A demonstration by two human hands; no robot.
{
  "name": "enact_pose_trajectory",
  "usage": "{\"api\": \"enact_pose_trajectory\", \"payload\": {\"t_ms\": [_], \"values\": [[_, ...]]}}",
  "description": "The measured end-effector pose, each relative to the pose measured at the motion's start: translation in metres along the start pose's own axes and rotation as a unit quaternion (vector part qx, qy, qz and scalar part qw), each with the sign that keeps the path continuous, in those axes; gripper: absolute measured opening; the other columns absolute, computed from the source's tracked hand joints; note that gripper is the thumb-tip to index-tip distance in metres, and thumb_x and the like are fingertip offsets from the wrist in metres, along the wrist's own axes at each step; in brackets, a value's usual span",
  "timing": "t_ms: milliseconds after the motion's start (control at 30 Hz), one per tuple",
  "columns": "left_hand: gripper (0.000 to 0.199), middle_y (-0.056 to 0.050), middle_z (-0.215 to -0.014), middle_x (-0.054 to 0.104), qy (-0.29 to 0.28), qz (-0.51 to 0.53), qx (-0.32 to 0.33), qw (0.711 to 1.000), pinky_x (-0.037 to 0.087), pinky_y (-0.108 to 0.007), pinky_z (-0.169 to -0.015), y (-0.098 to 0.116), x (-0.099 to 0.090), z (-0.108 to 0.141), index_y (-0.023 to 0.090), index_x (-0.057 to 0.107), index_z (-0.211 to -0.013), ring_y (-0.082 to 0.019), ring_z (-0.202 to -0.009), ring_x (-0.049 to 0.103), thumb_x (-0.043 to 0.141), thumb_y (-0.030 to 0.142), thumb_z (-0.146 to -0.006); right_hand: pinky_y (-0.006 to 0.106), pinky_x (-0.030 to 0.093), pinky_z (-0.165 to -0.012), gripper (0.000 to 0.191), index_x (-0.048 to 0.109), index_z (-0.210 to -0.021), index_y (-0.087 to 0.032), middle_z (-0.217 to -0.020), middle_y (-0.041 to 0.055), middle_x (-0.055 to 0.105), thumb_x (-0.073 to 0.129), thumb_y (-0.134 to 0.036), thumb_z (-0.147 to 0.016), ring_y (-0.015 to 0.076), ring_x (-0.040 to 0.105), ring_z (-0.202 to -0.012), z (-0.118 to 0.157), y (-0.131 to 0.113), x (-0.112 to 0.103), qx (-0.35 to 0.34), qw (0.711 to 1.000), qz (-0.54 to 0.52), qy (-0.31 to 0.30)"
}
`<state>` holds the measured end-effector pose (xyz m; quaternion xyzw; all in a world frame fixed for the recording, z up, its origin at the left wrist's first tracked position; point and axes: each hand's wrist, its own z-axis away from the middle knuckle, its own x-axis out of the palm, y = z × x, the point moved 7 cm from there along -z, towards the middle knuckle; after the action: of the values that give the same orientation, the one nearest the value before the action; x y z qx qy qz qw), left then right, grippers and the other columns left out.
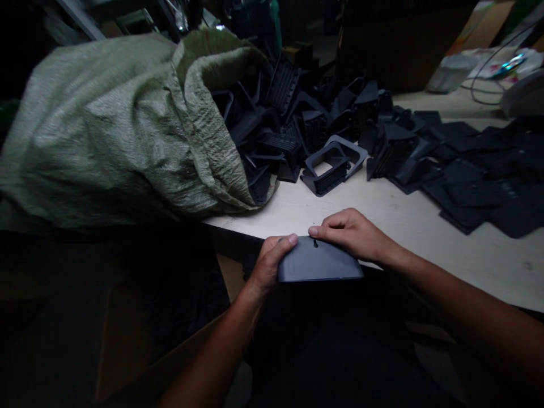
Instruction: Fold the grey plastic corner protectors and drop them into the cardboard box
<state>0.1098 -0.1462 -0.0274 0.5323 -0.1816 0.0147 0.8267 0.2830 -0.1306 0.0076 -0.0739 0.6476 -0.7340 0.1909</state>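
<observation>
Left hand (271,264) and right hand (349,232) clamping a matte black curved panel (318,260), long axis sideways, at worktop edge (238,225).

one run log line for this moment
left hand: holds black plastic part | right hand: holds its top edge | nearby: green woven sack, black parts heap

Dim rm, low light, corners lost in shadow. Pale work tbl (467,266) runs across view. On its far R end, thin dark cable (484,85) loops near white plastic bags (501,65), cardboard sheet (480,25) propped beyond. Big dark box (399,45) stands behind tbl, centre. Metal shelf rail (80,20) beyond tbl's far L, mostly shaded. Brown cardboard panel (123,340) below tbl's near edge.
</observation>
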Motion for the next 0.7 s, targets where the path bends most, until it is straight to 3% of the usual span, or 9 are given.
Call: {"api": "enact_pose_trajectory", "payload": {"t_ms": [67, 133, 267, 333, 367, 433, 500, 600, 700], "values": [[0.046, 0.0, -0.061, 0.056, -0.032, -0.001, -0.011, 0.999, 0.035, -0.024, -0.05, 0.0, 0.005, 0.002, 0.014, 0.07, -0.07, -0.011, -0.052, 0.046, 0.083, 0.057, -0.075, 0.025, 0.022, -0.044, 0.066, 0.06, -0.057, -0.017, -0.051, -0.0043, 0.041, 0.072, -0.073, -0.087, 0.009, 0.035, -0.047, -0.01, 0.002, -0.004, 0.013, 0.999, 0.019, -0.028], [0.044, -0.001, -0.061, 0.057, -0.029, -0.003, -0.009, 1.0, 0.037, -0.024, -0.051, 0.004, 0.004, 0.002, 0.013, 0.071, -0.072, -0.011, -0.053, 0.048, 0.084, 0.055, -0.073, 0.025, 0.025, -0.046, 0.064, 0.063, -0.059, -0.017, -0.053, -0.0032, 0.045, 0.066, -0.072, -0.092, 0.0099, 0.038, -0.048, -0.015, -0.006, -0.019, -0.027, 0.997, 0.062, 0.024], [0.04, -0.001, -0.065, 0.06, 0.08, 0.015, 0.084, 0.993, 0.041, -0.024, -0.054, 0.021, -0.017, 0.0, 0.013, 0.075, -0.078, -0.012, -0.056, 0.051, 0.084, 0.052, -0.075, 0.029, 0.044, -0.064, 0.041, 0.08, -0.082, -0.018, -0.074, 0.0036, 0.069, 0.074, -0.057, -0.093, 0.0179, 0.062, -0.07, 0.0, -0.039, -0.059, -0.146, 0.945, 0.171, 0.236], [0.036, 0.0, -0.069, 0.062, 0.141, 0.028, 0.157, 0.977, 0.043, -0.023, -0.059, 0.03, -0.029, 0.002, 0.014, 0.077, -0.083, -0.012, -0.062, 0.053, 0.082, 0.05, -0.079, 0.031, 0.05, -0.07, 0.041, 0.08, -0.084, -0.018, -0.079, 0.0064, 0.074, 0.079, -0.058, -0.09, 0.0207, 0.067, -0.074, 0.01, -0.038, -0.066, -0.13, 0.948, 0.12, 0.266], [0.034, 0.0, -0.072, 0.063, 0.16, 0.025, 0.187, 0.969, 0.043, -0.023, -0.061, 0.032, -0.033, 0.004, 0.015, 0.077, -0.084, -0.013, -0.064, 0.053, 0.082, 0.049, -0.081, 0.032, 0.052, -0.071, 0.044, 0.08, -0.084, -0.017, -0.079, 0.0074, 0.074, 0.08, -0.06, -0.088, 0.0212, 0.069, -0.073, 0.012, -0.032, -0.062, -0.1, 0.963, 0.061, 0.242], [0.033, -0.001, -0.074, 0.063, 0.162, -0.007, 0.219, 0.962, 0.043, -0.024, -0.064, 0.034, -0.032, 0.007, 0.015, 0.077, -0.086, -0.013, -0.068, 0.053, 0.08, 0.048, -0.085, 0.032, 0.055, -0.071, 0.048, 0.08, -0.09, -0.016, -0.083, 0.009, 0.077, 0.084, -0.064, -0.083, 0.0218, 0.071, -0.073, 0.011, -0.012, -0.036, -0.019, 0.988, -0.075, 0.133], [0.033, -0.001, -0.074, 0.062, 0.126, -0.065, 0.221, 0.965, 0.042, -0.025, -0.064, 0.032, -0.024, 0.009, 0.015, 0.077, -0.088, -0.014, -0.068, 0.052, 0.077, 0.048, -0.088, 0.031, 0.057, -0.072, 0.052, 0.08, -0.098, -0.015, -0.089, 0.0102, 0.078, 0.086, -0.065, -0.081, 0.0221, 0.073, -0.077, 0.012, 0.005, -0.001, 0.05, 0.978, -0.199, 0.03], [0.031, 0.0, -0.071, 0.06, 0.058, -0.137, 0.2, 0.968, 0.039, -0.025, -0.062, 0.027, -0.01, 0.01, 0.017, 0.075, -0.084, -0.013, -0.065, 0.049, 0.077, 0.047, -0.089, 0.033, 0.057, -0.08, 0.048, 0.079, -0.099, -0.015, -0.093, 0.0091, 0.077, 0.083, -0.06, -0.085, 0.0217, 0.072, -0.082, 0.012, 0.014, 0.026, 0.061, 0.945, -0.323, 0.012], [0.035, -0.001, -0.072, 0.063, 0.027, -0.064, 0.207, 0.976, 0.045, -0.028, -0.065, 0.03, -0.006, 0.011, 0.019, 0.074, -0.085, -0.016, -0.065, 0.055, 0.07, 0.053, -0.09, 0.035, 0.056, -0.09, 0.038, 0.079, -0.105, -0.016, -0.101, 0.0075, 0.077, 0.082, -0.051, -0.09, 0.0244, 0.072, -0.093, 0.017, 0.006, 0.03, -0.004, 0.96, -0.279, 0.023]]}}
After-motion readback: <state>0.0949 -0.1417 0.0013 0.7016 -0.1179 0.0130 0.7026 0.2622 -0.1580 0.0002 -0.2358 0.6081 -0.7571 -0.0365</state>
